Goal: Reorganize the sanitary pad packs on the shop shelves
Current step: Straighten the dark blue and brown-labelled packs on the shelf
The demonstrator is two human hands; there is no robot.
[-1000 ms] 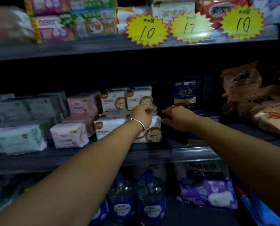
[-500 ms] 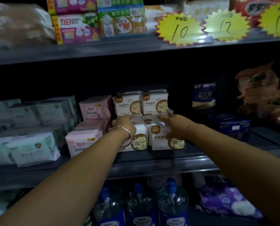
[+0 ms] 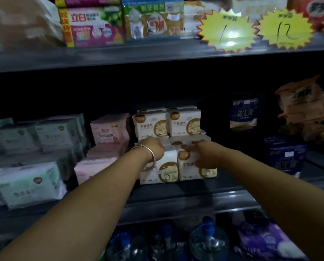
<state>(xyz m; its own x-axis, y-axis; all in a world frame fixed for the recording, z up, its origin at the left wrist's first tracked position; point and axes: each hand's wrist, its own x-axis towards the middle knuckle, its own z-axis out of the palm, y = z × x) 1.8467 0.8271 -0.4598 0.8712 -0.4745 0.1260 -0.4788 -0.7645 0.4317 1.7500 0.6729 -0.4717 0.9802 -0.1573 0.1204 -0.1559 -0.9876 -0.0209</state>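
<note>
Both arms reach into the middle shelf (image 3: 176, 200). The left hand (image 3: 153, 149), a silver bangle (image 3: 148, 153) on its wrist, rests on top of the front-left white-and-gold pack (image 3: 157, 172), knuckles bent over its upper edge; whether the fingers actually grasp it I cannot tell, since the hand's back hides them. The right hand (image 3: 202, 153) lies against the front-right white-and-gold pack (image 3: 197, 169), fingers stretched leftward along its top front edge, pressing rather than clutching.

These 2 packs stand side by side, touching, just below both hands. Directly behind the hands, 2 more packs of the same kind (image 3: 166, 123) sit higher up, stacked on others.

Just left of the left hand: pink packs (image 3: 108, 134), with another pink pack (image 3: 93, 170) in front, lower. Further left: pale green packs (image 3: 25, 183).

Right of the right hand, well apart: a dark blue pack (image 3: 244, 113) standing upright at the back, and a dark blue box (image 3: 285, 157) nearer the front. Orange bags (image 3: 306, 110) sit at far right.

Above the hands, on the upper shelf edge: yellow starburst price tags (image 3: 229, 31), one reading 12. Below: water bottles (image 3: 208, 242) with blue caps.
</note>
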